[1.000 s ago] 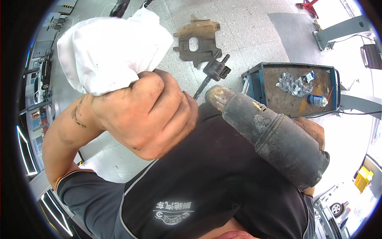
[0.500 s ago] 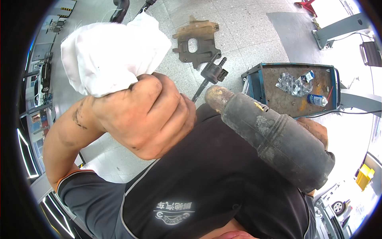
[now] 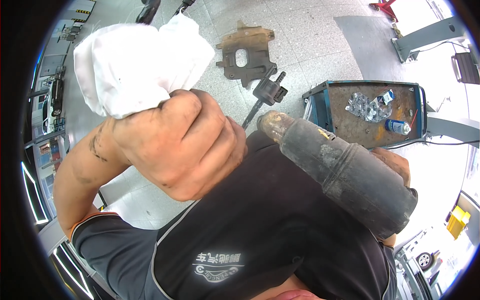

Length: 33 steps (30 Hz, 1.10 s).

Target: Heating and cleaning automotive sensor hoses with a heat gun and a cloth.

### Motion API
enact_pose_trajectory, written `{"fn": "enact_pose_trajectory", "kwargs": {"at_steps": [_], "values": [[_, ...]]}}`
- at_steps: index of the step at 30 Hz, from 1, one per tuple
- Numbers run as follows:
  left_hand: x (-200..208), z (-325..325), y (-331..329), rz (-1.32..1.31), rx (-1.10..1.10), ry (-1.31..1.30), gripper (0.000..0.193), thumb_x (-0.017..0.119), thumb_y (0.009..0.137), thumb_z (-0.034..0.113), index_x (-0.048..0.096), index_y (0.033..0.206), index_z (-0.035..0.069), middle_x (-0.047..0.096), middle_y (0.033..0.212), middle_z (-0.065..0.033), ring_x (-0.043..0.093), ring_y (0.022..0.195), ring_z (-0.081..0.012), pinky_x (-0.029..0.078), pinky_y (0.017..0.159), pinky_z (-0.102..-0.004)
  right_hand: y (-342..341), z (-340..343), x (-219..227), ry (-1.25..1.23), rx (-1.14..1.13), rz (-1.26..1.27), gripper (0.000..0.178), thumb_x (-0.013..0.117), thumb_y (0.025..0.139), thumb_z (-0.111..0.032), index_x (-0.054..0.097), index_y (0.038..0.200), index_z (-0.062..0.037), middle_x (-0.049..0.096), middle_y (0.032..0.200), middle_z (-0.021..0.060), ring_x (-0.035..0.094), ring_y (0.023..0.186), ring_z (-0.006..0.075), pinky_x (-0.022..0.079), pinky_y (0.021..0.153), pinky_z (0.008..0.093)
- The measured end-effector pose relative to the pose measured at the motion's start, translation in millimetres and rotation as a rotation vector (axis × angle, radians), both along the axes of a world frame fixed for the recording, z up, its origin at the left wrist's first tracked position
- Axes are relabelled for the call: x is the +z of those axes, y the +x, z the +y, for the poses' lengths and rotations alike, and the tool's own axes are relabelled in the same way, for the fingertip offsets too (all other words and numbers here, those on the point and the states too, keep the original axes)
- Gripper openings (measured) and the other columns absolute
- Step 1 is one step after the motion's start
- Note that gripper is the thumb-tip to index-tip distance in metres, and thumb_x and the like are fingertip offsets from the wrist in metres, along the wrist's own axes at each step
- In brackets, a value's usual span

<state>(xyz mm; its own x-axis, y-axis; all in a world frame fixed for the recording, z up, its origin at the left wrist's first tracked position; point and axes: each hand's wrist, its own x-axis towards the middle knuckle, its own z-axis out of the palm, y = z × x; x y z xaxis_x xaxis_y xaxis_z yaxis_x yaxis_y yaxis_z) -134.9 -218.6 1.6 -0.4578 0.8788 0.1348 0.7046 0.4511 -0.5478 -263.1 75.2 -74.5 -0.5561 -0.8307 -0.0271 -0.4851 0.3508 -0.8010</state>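
My left hand [image 3: 175, 145] is closed in a fist, with smudges on its skin. It grips a bunched white cloth [image 3: 135, 70] that bulges out above the thumb side. Beside its knuckles, a thin dark hose [image 3: 252, 114] leads up to a small black valve-like part [image 3: 270, 91]; the hose's lower end is hidden behind the hand. A worn black cylindrical part [image 3: 345, 172] with a rusty, rounded tip [image 3: 274, 124] slants in front of my chest. Behind it, part of my right hand [image 3: 397, 164] shows. Its fingers are hidden, so its grip is unclear.
A flat dark panel [image 3: 245, 55] with an oval hole lies on the tiled floor. On the right stands a blue-edged cart [image 3: 340, 122] with crumpled clear plastic [image 3: 367, 107] and a spray can [image 3: 397, 126]. Black hoses [image 3: 148, 11] enter above the cloth. A grey lift arm [image 3: 430, 40] stands beyond.
The cloth and left hand have shifted very slightly left. The black cylinder's rusty tip sits a little lower and further right; its other end has edged left.
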Motion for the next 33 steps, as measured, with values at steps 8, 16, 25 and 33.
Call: {"fn": "enact_pose_trajectory", "kwargs": {"at_steps": [8, 16, 25, 33], "values": [[-6.8, -4.4, -2.4, 0.044, 0.025, 0.087, 0.012, 0.062, 0.058, 0.014, 0.057, 0.059, 0.003, 0.042, 0.050, -0.0035, 0.051, 0.051, -0.0184, 0.030, 0.047, -0.0266, -14.3, 37.2, 4.3, 0.006, -0.001, 0.036, 0.020, 0.067, 0.070, -0.008, 0.060, 0.087, 0.0010, 0.059, 0.075, 0.0096, 0.058, 0.062, 0.0185, 0.044, 0.055, 0.0283], [5.8, -7.8, -2.2, 0.058, 0.127, 0.104, 0.023, 0.064, 0.075, 0.022, 0.060, 0.062, 0.003, 0.047, 0.052, -0.0036, 0.053, 0.052, -0.0179, 0.033, 0.047, -0.0258, 11.2, 15.1, 14.5, -0.085, -0.171, -0.028, 0.009, 0.063, 0.070, -0.006, 0.058, 0.072, 0.0006, 0.055, 0.067, 0.0080, 0.054, 0.056, 0.0166, 0.040, 0.048, 0.0284], [20.1, -19.6, 0.5, 0.101, 0.280, 0.194, 0.033, 0.074, 0.070, 0.031, 0.060, 0.064, 0.003, 0.049, 0.053, -0.0042, 0.055, 0.052, -0.0193, 0.038, 0.045, -0.0271, 3.0, 49.1, -10.6, -0.127, -0.233, -0.162, 0.022, 0.062, 0.078, -0.013, 0.064, 0.095, 0.0004, 0.065, 0.087, 0.0070, 0.060, 0.078, 0.0128, 0.048, 0.071, 0.0258], [10.2, -27.6, 15.7, 0.139, 0.431, 0.177, 0.041, 0.078, 0.068, 0.038, 0.059, 0.065, 0.002, 0.054, 0.055, -0.0058, 0.061, 0.056, -0.0229, 0.045, 0.048, -0.0303, 25.1, 27.6, -7.3, -0.267, -0.449, -0.320, 0.029, 0.064, 0.078, -0.019, 0.064, 0.098, 0.0020, 0.066, 0.091, 0.0073, 0.061, 0.081, 0.0132, 0.048, 0.073, 0.0266]]}}
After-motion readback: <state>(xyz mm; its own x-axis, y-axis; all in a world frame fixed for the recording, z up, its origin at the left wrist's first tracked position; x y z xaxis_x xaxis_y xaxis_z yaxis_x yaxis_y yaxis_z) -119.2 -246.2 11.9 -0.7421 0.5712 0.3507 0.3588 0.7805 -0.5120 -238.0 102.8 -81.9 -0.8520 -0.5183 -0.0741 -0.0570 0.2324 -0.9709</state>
